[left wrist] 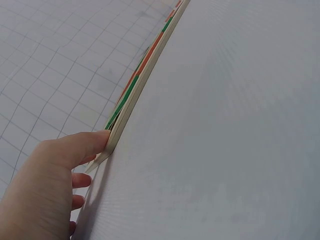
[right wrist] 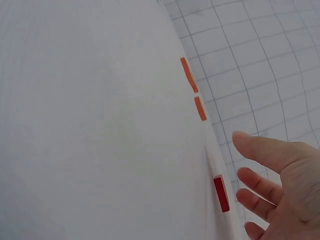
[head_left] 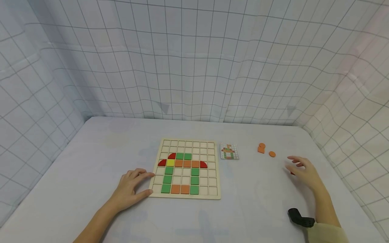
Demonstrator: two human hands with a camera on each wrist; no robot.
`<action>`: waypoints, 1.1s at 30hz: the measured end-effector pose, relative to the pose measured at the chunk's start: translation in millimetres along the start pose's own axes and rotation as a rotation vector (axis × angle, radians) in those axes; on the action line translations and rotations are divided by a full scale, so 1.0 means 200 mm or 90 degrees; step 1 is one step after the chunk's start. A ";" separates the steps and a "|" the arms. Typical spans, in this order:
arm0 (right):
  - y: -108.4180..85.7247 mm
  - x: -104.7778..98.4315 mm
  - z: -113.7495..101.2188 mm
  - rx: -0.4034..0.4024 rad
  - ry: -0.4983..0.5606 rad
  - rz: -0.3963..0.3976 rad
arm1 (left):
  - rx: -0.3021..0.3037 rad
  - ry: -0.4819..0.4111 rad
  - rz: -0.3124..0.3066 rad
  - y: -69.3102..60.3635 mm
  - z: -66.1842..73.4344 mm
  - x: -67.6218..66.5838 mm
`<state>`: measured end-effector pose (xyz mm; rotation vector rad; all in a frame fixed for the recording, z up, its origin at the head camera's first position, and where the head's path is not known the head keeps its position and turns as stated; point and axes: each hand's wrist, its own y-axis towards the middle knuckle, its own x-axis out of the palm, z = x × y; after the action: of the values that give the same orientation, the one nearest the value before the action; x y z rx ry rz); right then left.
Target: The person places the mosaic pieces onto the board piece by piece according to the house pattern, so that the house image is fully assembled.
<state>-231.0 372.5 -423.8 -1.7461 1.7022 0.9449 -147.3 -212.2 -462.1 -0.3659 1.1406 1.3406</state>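
Observation:
A square pale wooden grid board lies flat, with green, orange, red and yellow tiles set in some of its cells. My left hand touches the board's left side near the front corner, thumb and forefinger spread apart. The left wrist view shows that thumb against the board's edge. To the right, my right hand hovers with fingers loosely spread. Partly hidden under it is a red piece; in the right wrist view the red piece lies apart from the fingers.
A small pattern card lies just right of the board. Farther right are orange round pieces and an orange piece with straight sides. A black band-like object is by the right wrist. Grid-patterned curtains enclose the white table.

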 end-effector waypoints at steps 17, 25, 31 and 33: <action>-0.07 -0.02 0.16 -0.003 0.012 -0.046 | 0.004 -0.006 0.003 0.00 0.00 0.00; -0.07 -0.01 0.18 -0.001 0.000 -0.030 | 0.009 0.002 0.003 0.00 0.00 0.00; -0.06 0.00 0.20 -0.019 -0.030 0.007 | 0.008 0.001 0.003 0.00 0.00 0.00; -0.06 0.00 0.19 -0.022 -0.031 0.013 | 0.007 -0.001 0.002 0.00 0.00 0.00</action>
<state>-224.1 403.1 -449.8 -1.7168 1.6844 1.0230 -146.8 -211.9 -461.4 -0.3558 1.1474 1.3368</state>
